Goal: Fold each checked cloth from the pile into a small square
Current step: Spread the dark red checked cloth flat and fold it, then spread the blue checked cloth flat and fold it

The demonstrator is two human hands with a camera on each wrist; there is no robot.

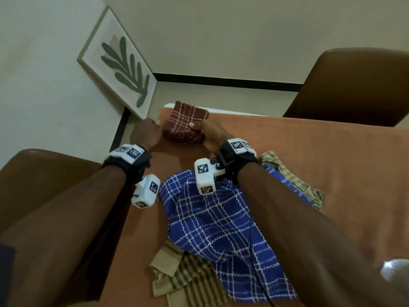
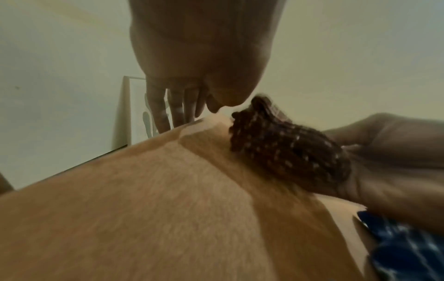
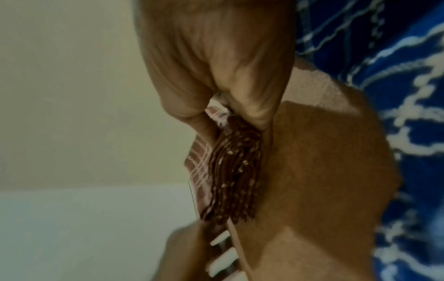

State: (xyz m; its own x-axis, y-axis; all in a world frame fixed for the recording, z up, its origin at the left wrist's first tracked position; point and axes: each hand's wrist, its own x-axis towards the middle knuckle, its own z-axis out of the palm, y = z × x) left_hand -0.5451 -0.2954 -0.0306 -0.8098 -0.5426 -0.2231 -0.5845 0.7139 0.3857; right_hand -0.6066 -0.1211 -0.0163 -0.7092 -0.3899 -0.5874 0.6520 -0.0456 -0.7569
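A maroon checked cloth (image 1: 186,122) (image 2: 288,148) (image 3: 230,171), folded into a small thick square, lies at the far left corner of the orange-covered table (image 1: 309,151). My right hand (image 1: 210,131) (image 3: 228,95) pinches its near right corner, thumb on top. Just left of the cloth is my left hand (image 1: 146,132) (image 2: 182,106), holding nothing, its fingers straight and reaching past the table edge. A crumpled blue checked cloth (image 1: 219,229) (image 3: 396,76) lies under my forearms, on top of a beige striped cloth (image 1: 190,282).
An olive checked cloth (image 1: 294,180) peeks out right of the blue one. Brown chairs stand at the far right (image 1: 354,85) and near left (image 1: 44,173). A framed leaf picture (image 1: 119,74) leans on the wall by the corner. A silvery object (image 1: 396,271) sits bottom right.
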